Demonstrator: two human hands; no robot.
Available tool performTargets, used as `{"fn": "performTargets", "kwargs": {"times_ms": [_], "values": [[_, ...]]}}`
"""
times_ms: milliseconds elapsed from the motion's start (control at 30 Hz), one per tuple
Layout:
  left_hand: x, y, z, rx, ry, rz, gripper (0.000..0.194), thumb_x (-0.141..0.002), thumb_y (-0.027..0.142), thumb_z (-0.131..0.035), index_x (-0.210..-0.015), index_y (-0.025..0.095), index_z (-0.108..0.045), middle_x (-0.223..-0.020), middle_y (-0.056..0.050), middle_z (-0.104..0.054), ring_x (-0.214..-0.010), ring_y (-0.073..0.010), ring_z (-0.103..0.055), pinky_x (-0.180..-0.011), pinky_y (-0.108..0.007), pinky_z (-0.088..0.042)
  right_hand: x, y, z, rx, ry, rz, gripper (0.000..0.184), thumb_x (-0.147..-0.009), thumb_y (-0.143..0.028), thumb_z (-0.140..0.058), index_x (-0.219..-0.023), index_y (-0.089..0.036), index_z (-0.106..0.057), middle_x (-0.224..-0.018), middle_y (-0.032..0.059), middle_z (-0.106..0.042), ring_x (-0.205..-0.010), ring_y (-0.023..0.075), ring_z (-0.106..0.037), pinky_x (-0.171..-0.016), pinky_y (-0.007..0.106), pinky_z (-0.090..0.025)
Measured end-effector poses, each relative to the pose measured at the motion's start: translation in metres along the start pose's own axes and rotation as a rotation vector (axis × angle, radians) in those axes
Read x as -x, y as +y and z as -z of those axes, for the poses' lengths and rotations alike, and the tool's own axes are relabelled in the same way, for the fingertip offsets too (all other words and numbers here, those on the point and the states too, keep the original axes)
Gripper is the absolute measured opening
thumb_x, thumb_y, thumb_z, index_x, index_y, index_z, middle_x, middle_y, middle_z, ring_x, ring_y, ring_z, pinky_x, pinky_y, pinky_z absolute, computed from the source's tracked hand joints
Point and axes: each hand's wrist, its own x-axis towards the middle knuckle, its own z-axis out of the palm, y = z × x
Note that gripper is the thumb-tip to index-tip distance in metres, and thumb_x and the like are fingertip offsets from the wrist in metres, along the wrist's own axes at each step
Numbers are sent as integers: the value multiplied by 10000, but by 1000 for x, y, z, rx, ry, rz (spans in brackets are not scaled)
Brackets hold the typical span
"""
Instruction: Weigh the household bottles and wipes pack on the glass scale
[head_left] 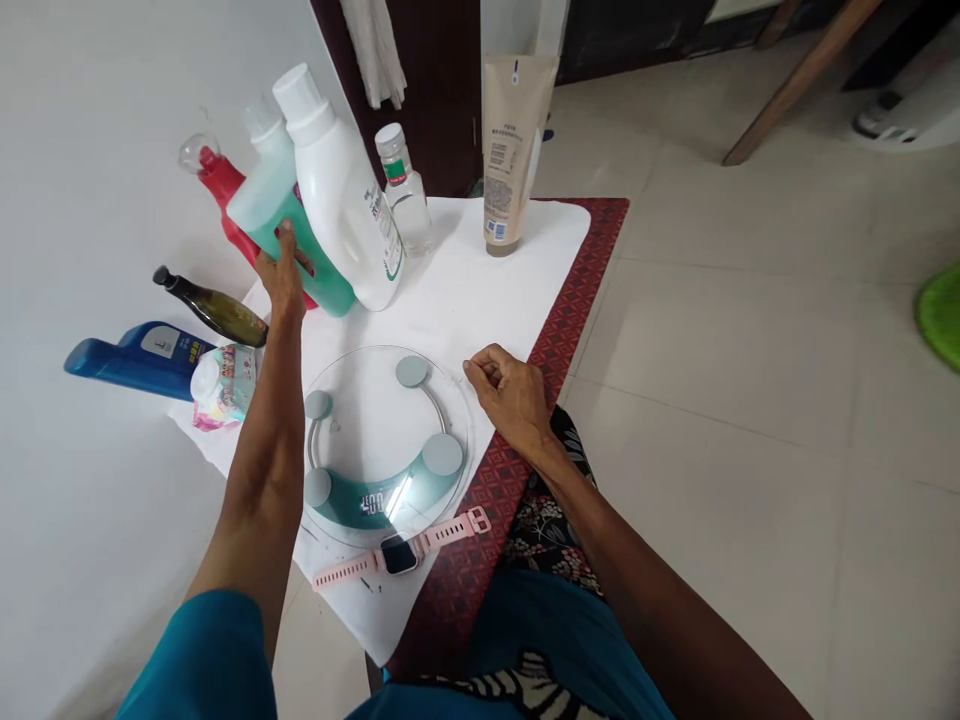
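Observation:
My left hand (283, 272) reaches forward and touches the green translucent bottle (277, 215) with its fingers against the bottle's side. A big white bottle (341, 195) stands right beside it, a red bottle (225, 195) behind. My right hand (510, 392) rests on the white sheet (480, 290), fingers curled, holding nothing I can see, at the right rim of a round glass scale (386, 440). The scale's display is lit. A pink smartwatch (401, 550) lies in front of the scale.
A small clear bottle (406, 195) and a beige tube (508, 150) stand at the back. A dark glass bottle (214, 308), a blue bottle (139, 358) and a small pouch (223, 385) lie at left. A red patterned mat (525, 470) lies under the sheet; tiled floor right.

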Motion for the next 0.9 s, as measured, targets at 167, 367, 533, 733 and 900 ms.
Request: {"fn": "performTargets", "kwargs": {"times_ms": [167, 367, 533, 733, 900], "values": [[15, 24, -18, 29, 267, 203, 411, -1128, 336, -634, -787, 254, -420, -505, 145, -279, -418, -74, -307, -455, -290, -261, 0, 0, 0, 4, 12, -7, 205, -968, -389, -596, -809, -260, -584, -721, 12, -705, -652, 181, -625, -666, 317, -430], [52, 48, 19, 44, 453, 126, 416, -1122, 341, -647, -808, 243, -392, -574, 134, -280, -463, -63, -243, -460, -265, -195, -1, 0, -1, 14, -3, -22, 186, -970, -364, -594, -819, -255, -584, -745, 18, -707, -685, 187, -641, -685, 321, -438], [94, 85, 68, 37, 457, -109, 519, -975, 445, -781, -698, 241, -392, -528, 108, -322, -440, -64, -310, -420, -247, -256, -1, -1, -2, -1, -1, -33, 186, -975, -352, -597, -819, -254, -580, -732, 9, -688, -667, 178, -614, -682, 324, -429], [160, 134, 112, 101, 400, -98, 629, -729, 588, -839, -585, 240, -335, -482, 107, -259, -407, -59, -256, -376, -232, -239, 0, -4, -1, -8, 5, -35, 198, -973, -340, -628, -803, -253, -575, -723, 4, -677, -654, 169, -587, -671, 323, -419], [217, 157, 111, 159, 326, 37, 660, -700, 554, -898, -510, 230, -355, -476, 86, -270, -398, -66, -274, -364, -240, -217, 1, -4, -1, -2, 9, -21, 189, -960, -332, -628, -797, -256, -570, -709, -6, -672, -637, 162, -564, -676, 325, -418]]}}
